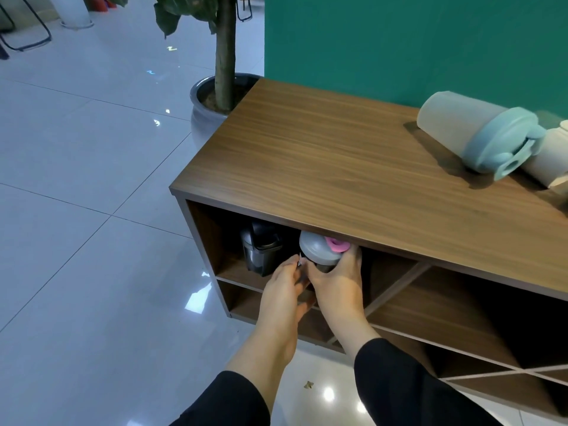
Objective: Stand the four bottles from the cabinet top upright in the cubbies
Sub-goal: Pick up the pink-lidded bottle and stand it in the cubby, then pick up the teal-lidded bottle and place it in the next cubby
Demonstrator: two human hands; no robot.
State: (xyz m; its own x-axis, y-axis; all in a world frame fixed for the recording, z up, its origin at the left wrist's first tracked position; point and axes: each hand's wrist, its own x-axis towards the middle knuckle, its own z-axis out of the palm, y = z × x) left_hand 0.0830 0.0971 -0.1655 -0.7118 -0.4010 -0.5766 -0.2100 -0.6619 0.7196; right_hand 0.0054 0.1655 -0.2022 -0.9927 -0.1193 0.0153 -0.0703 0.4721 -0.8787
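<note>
A bottle with a grey lid and pink cap (319,252) stands upright at the mouth of the top left cubby of the wooden cabinet (338,167). My right hand (336,278) wraps its body from the right. My left hand (284,287) touches it from the left. A black bottle (261,250) stands upright deeper in the same cubby, to the left. On the cabinet top at the right, a frosted bottle with a teal lid (479,139) lies on its side. A white bottle (550,158) lies beside it, cut off by the frame edge.
A grey pot with a tree trunk (209,103) stands at the cabinet's far left corner. A teal wall (399,41) rises behind the cabinet. Diagonal cubbies (430,302) lie to the right. Glossy tiled floor (92,210) spreads to the left.
</note>
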